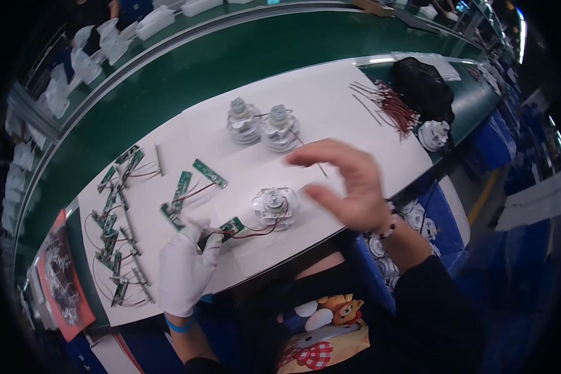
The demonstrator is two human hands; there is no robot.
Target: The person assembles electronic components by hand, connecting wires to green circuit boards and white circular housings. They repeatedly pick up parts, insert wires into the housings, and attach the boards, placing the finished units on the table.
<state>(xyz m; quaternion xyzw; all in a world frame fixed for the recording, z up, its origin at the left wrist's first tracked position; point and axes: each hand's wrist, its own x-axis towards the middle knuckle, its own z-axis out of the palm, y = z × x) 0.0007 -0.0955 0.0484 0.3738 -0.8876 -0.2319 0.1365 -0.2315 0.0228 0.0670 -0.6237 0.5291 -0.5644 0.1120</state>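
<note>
My left hand [188, 268], in a white glove, pinches a small green circuit board [232, 227] near the table's front edge. Dark red wires [255, 234] run from that board to a round white plastic part [274, 207] standing on the white sheet. To the right of this part, my bare right hand [349, 184] hangs with thumb and fingers apart, slightly blurred, and nothing shows between them. Two similar white assemblies [279, 128] stand together farther back, joined to dark wires. Loose green boards [182, 189] with wires lie just beyond my left hand.
Several wired circuit boards [109, 227] lie in a row at the left. A bundle of red-brown wires [396, 111], a black bag [422, 87] and another white part [434, 134] are at the back right. A blue bin [371, 274] of white parts stands below the table's right edge.
</note>
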